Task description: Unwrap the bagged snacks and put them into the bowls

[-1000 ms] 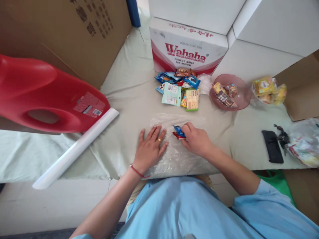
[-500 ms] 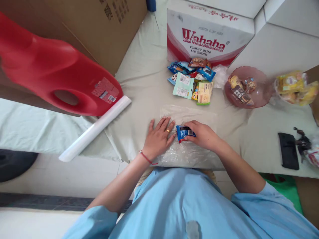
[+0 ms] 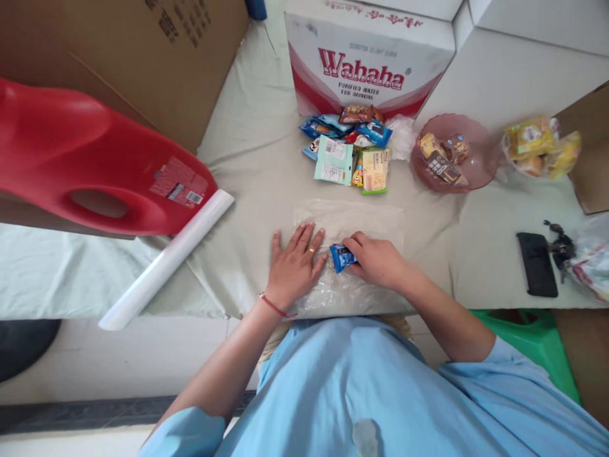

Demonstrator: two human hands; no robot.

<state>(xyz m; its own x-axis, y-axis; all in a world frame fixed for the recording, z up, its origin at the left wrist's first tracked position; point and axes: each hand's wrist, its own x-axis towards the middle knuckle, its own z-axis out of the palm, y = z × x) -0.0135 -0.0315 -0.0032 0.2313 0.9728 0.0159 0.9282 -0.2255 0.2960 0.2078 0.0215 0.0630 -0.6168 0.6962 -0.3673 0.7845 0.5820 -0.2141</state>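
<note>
Blue packet (image 3: 341, 259) — pinched in right hand (image 3: 378, 261), just beside left hand (image 3: 294, 270) — palm-down, splayed

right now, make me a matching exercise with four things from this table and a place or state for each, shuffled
1. frontmost blue packet
2. white roll
3. pink bowl
4. clear plastic

A. beside the red jug
B. partly under the left grip
C. held in the right grip
D. with wrapped snacks inside

Pairs: 1-C, 2-A, 3-D, 4-B
</note>
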